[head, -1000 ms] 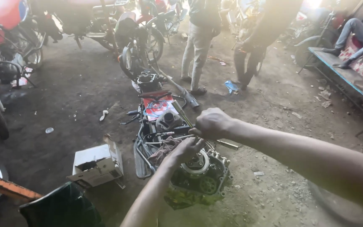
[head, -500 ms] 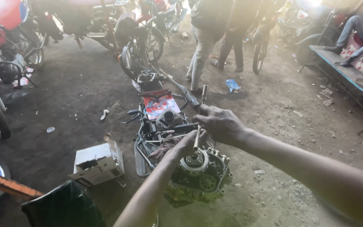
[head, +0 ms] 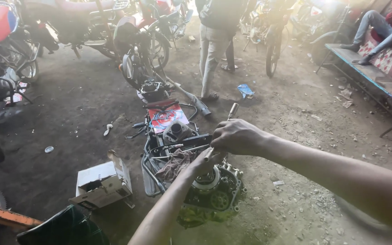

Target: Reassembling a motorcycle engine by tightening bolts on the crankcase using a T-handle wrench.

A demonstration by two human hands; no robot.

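Observation:
An opened motorcycle engine case lies on the dirt floor, its gears and a round clutch part showing. My right hand is closed around a long metal tool that slants down into the engine. Over the clutch part, my left hand rests at the tool's lower end, fingers curled against it. Both forearms reach in from the bottom right.
Beyond the engine a stripped motorcycle frame lies with a rag and a red panel. An open white cardboard box sits to the left. Parked motorcycles line the left and back. A person stands ahead; another sits on a bench.
My right hand has shifted slightly left and down on the tool. The standing people at the back have moved, with one now closer to the frame.

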